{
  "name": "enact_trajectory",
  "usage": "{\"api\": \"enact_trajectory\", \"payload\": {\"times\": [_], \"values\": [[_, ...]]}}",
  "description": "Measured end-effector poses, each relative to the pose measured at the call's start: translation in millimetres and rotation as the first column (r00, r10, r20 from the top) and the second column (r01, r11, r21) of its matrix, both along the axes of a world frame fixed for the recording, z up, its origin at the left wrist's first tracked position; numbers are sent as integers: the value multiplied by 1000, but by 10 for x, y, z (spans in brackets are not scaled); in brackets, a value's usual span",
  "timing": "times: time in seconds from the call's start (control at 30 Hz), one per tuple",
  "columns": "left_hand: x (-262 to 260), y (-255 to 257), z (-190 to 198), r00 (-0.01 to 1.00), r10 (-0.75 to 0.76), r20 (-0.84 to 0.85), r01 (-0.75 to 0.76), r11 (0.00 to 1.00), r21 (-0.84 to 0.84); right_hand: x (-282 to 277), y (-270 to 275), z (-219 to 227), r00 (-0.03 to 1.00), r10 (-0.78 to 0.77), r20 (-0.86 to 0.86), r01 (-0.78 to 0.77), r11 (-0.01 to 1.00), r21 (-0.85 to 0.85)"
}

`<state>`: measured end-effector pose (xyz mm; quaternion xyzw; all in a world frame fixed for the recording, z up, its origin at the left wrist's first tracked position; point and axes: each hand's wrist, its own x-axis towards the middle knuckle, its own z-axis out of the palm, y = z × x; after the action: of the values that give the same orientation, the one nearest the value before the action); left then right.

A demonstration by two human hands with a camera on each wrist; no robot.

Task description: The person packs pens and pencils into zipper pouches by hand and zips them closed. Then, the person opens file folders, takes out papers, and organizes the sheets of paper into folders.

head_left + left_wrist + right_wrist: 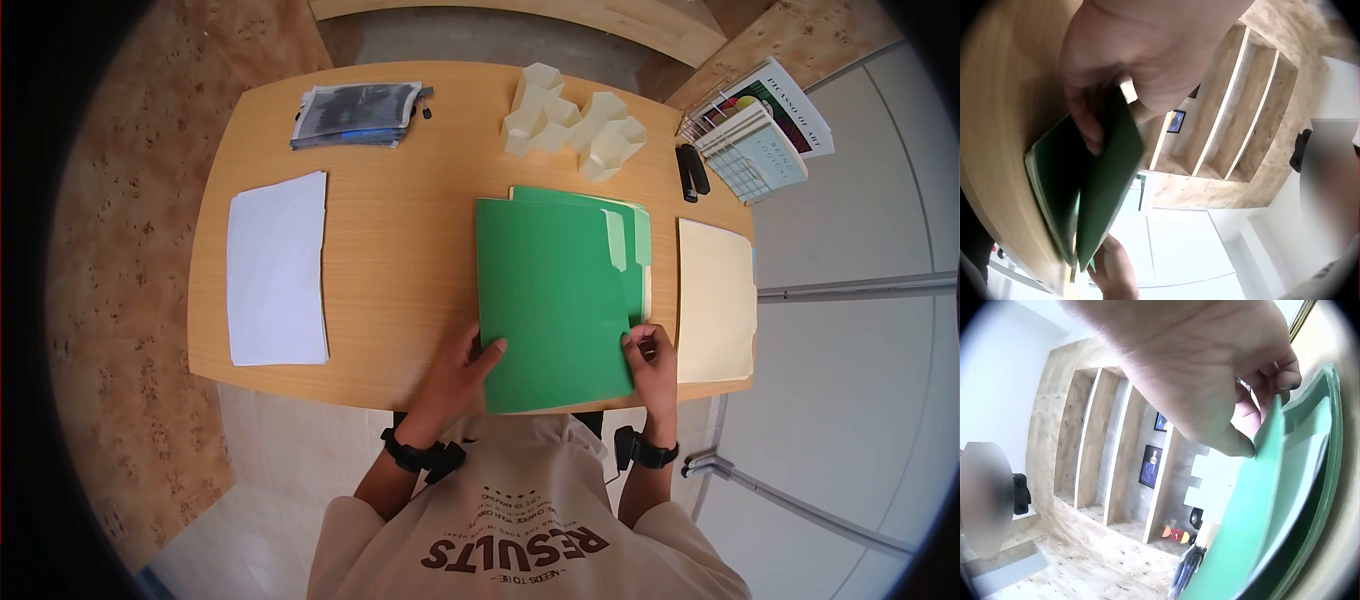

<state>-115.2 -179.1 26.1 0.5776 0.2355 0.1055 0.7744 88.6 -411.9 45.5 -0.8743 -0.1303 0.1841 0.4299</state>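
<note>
Both hands hold a green file folder at the table's front edge, tilted up from more green folders under it. My left hand grips its left side, thumb on the cover and fingers underneath. In the left wrist view, those fingers reach between the raised folder and the one below. At the right edge, my right hand pinches the folder, thumb on the cover and the other fingers curled behind. The right wrist view shows a pale sheet under the raised cover.
White paper lies at the left, cream folders at the right. Along the back are dark zip pouches and cream hexagonal holders. A black stapler sits beside books in a wire rack.
</note>
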Motion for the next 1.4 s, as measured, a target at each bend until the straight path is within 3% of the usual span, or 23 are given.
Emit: {"api": "enact_trajectory", "payload": {"times": [0.1,0.17,0.2,0.27,0.33,0.37,0.4,0.43,0.53,0.6,0.63,0.7,0.73,0.8,1.03,1.23,1.33,1.4], "values": [[-40,-36,19,999,-38,-39,40,998,45,-51,-11,51,1000,30,-10,-29,997,71],[-6,-45,71,998,-57,-7,57,998,27,-69,-23,95,992,-83,-98,111,938,327],[11,-56,107,997,-74,23,74,997,9,-48,-77,120,992,-87,-96,114,939,325],[67,-98,229,995,-70,75,71,997,-10,51,-232,194,965,30,-259,72,925,372],[133,-130,256,990,-62,127,66,997,-28,108,-294,307,957,14,-290,109,910,400],[168,-137,250,987,-152,42,152,988,10,157,-337,354,946,3,-324,144,891,430],[200,-148,246,971,-235,-46,237,971,43,248,-569,323,933,52,-357,79,936,343],[237,-188,248,972,-233,-42,235,971,43,268,-606,368,934,53,-353,76,937,342],[327,-265,287,948,-314,57,311,949,60,375,-762,511,979,-189,-80,205,917,343],[361,-230,392,908,-419,10,380,833,403,639,-1033,536,953,-300,33,257,865,430],[347,-233,355,909,-417,14,377,835,402,838,-1259,505,954,-298,36,254,867,428],[281,-226,239,943,-326,-62,261,613,745,1209,-1780,418,957,-291,-15,278,898,341],[270,-212,225,945,-322,-56,254,617,745,1367,-1967,340,958,-286,-9,272,900,339],[239,-191,199,947,-299,-120,252,454,855,1610,-2243,170,962,-265,-60,271,925,266],[185,-147,135,938,-308,-158,284,424,860,1886,-2354,6,980,-200,9,196,966,166],[159,-133,109,937,-306,-170,289,399,870,2055,-2376,-75,986,-98,133,114,986,-120],[165,-149,96,936,-305,-174,289,391,874,2052,-2361,-119,969,-91,230,141,967,-212],[167,-152,89,938,-300,-175,287,386,877,2047,-2365,-221,911,-168,376,262,941,-215]]}}
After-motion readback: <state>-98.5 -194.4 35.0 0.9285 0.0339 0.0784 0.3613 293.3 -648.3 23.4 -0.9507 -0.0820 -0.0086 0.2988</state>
